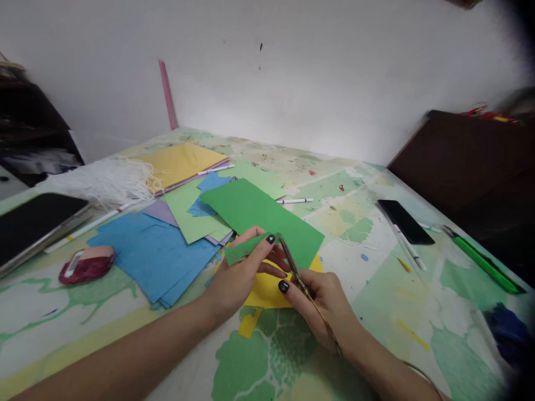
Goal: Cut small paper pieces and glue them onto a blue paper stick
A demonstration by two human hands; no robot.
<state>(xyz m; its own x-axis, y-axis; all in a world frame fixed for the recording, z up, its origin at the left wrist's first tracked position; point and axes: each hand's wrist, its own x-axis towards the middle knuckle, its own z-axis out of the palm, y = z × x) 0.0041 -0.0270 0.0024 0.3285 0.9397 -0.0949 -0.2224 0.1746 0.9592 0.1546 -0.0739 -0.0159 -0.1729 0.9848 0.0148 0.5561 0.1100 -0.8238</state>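
Between thumb and fingers, my left hand (240,275) pinches a small strip of green paper (246,250). My right hand (320,298) is closed around a pair of scissors (297,274), whose blades point up and away, with their tips at the right end of the strip. Part of the scissors' handle is hidden by my fingers. Under and beyond both hands lies a larger green sheet (267,214). A yellow sheet (270,291) shows beneath it, and a yellow paper scrap (250,324) lies just nearer to me.
Blue sheets (163,262), a light green sheet (184,209) and an orange-yellow sheet (184,161) lie left, near white strings (104,181) and a dark red object (87,264). At right are a black phone (405,221), white pens (409,248) and a green cutter (485,262).
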